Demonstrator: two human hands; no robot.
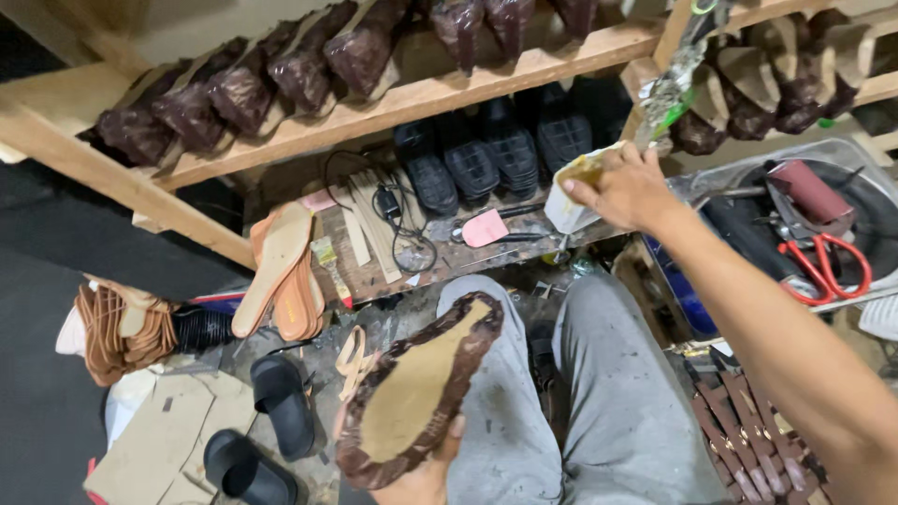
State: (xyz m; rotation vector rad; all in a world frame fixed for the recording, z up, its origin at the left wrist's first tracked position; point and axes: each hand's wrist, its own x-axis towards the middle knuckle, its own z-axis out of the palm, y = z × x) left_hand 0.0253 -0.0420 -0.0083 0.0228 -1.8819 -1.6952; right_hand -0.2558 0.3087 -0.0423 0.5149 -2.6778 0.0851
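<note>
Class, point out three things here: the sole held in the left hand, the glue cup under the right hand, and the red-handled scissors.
sole (412,397), head view, tan middle face
glue cup (567,201), head view, white side wall
red-handled scissors (828,271), head view, red handle loop

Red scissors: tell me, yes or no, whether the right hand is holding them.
No: the right hand grips a small white cup at the bench edge, while the red scissors lie apart in the metal tray.

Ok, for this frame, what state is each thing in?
Left hand: gripping the insole.
Insole: held sole-up, brown edge folded over.
Right hand: reaching onto the glue pot.
Glue pot: open, upright on the bench.
Red scissors: lying closed.
Black soles: stacked under the shelf.
</note>
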